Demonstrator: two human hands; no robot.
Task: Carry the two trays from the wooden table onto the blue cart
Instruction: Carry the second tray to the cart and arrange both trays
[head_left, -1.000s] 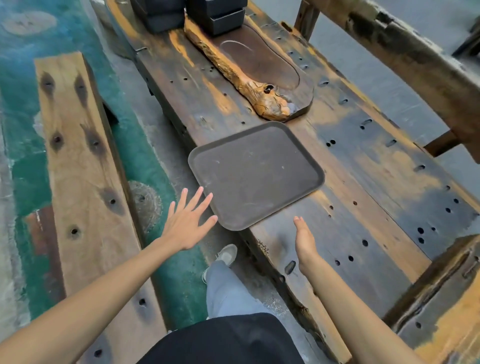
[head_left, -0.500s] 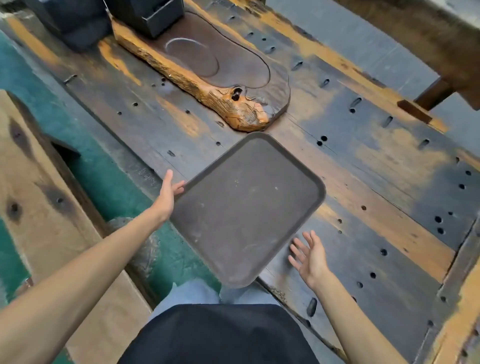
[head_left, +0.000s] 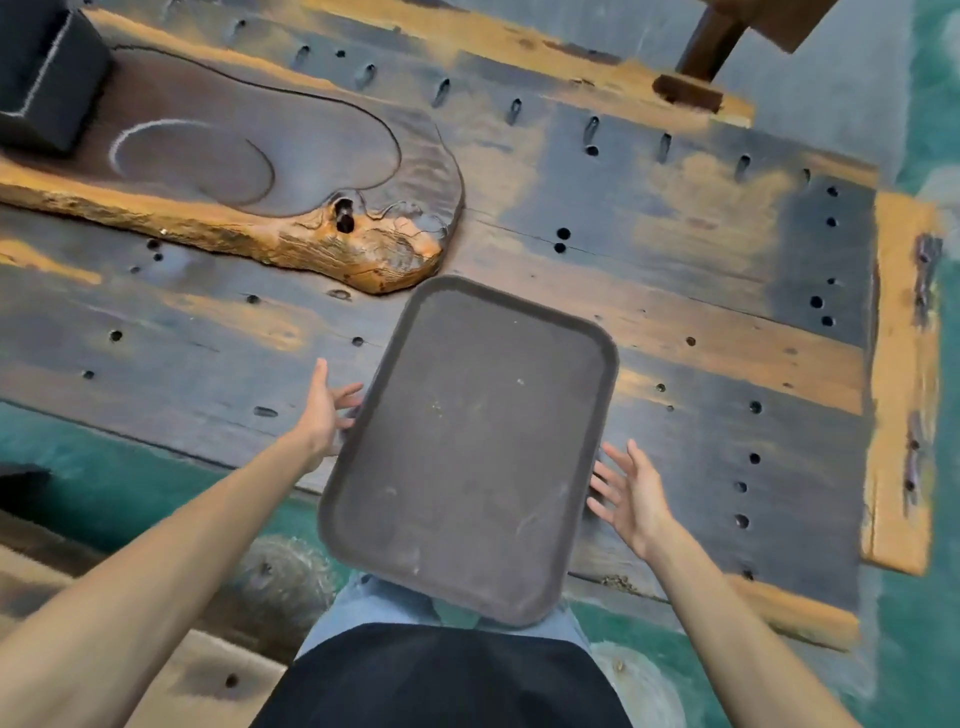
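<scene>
The dark tray (head_left: 470, 452) now juts further off the bench (head_left: 727, 291) edge toward the person than a moment ago. Left hand (head_left: 327, 410) touches its left rim, fingers spread; right hand (head_left: 631, 493) is open just beside, seemingly not yet gripping.

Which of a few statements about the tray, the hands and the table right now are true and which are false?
1. The brown tray overhangs the wooden table's near edge. True.
2. The tray carries cups. False: it is bare.
3. The right hand is a closed fist. False: its fingers are spread beside the tray's right edge.
4. The left hand is at the tray's left edge. True.
5. A carved wooden slab lies beyond the tray. True.
</scene>
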